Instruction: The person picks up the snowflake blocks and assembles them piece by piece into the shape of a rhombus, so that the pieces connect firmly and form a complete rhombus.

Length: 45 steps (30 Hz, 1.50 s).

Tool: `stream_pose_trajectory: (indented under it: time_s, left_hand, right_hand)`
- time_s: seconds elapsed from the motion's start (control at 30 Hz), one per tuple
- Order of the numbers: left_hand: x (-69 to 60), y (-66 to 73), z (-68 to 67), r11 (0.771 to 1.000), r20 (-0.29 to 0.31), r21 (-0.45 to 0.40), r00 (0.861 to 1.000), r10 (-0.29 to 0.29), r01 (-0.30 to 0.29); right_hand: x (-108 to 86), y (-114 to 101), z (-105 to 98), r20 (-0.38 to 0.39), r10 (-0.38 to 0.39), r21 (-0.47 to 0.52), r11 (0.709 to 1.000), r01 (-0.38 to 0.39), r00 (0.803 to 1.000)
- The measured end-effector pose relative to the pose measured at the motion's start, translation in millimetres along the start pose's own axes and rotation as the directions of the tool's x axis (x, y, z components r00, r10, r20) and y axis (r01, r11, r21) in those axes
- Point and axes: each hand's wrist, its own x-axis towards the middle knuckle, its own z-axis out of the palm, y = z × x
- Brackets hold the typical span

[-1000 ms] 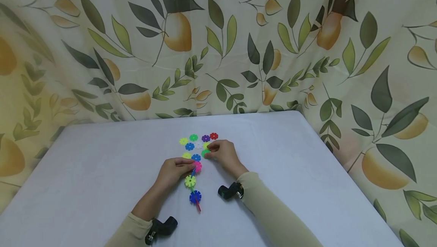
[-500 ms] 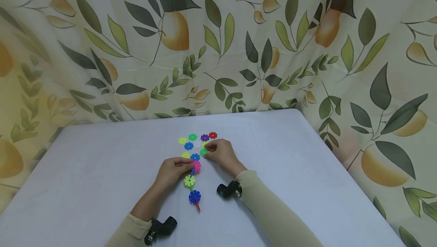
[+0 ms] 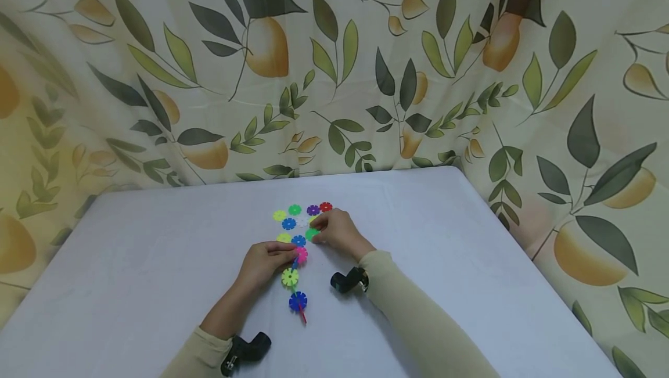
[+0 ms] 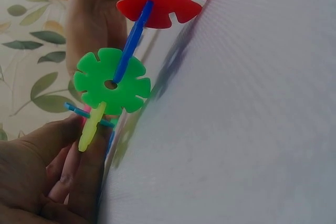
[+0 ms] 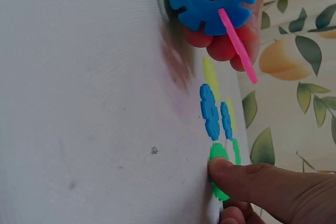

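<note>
White table [image 3: 418,320]: the left hand [image 3: 268,261] pinches a chain [image 3: 290,277] by its pink disc [image 3: 302,255]; at one o'clock from that, the right hand [image 3: 337,233] pinches a green disc [image 3: 310,235], best lifted by its edge.

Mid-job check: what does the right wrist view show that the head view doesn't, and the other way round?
Right wrist only: the broad face and centre hole of the blue disc in the chain; the head view catches that disc roughly edge-on.
Head only: the loose purple disc and red disc, plus the chain's dark blue disc.
Both: the left hand, the chain's pink disc, and the right hand touching a green disc.
</note>
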Motion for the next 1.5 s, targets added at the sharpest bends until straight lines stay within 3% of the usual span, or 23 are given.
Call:
stream_pose_trajectory:
  time_s: [0.2, 0.63, 0.8, 1.17, 1.5]
  left_hand:
    - [0.5, 0.2, -0.3, 1.0, -0.012, 0.023, 1.0, 0.01, -0.009]
    - [1.1, -1.1, 0.8, 0.998, -0.008, 0.054, 1.0, 0.02, -0.02]
    - [1.6, -1.9, 1.5, 0.999, 0.001, 0.024, 1.0, 0.023, -0.023]
    - [1.4, 0.1, 1.0, 1.0, 0.001, 0.027, 1.0, 0.016, -0.016]
    - [1.3, 0.3, 0.2, 1.0, -0.008, 0.007, 1.0, 0.017, -0.017]
  right_hand:
    - [-2.3, 3.0, 1.5, -0.02, -0.003, 0.048, 0.999, 0.004, 1.0]
    - [-15.7, 18.1, 14.4, -0.14, -0.063, 0.142, 0.986, 0.083, 0.988]
    - [-18.7, 22.0, 16.9, -0.162, -0.074, 0.183, 0.978, 0.103, 0.984]
    - [-21.7, 26.2, 15.2, -0.064, -0.089, 0.383, 0.918, 0.107, 0.994]
    - [-22.1, 28.8, 17.7, -0.01, -0.139, 0.514, 0.849, 0.125, 0.99]
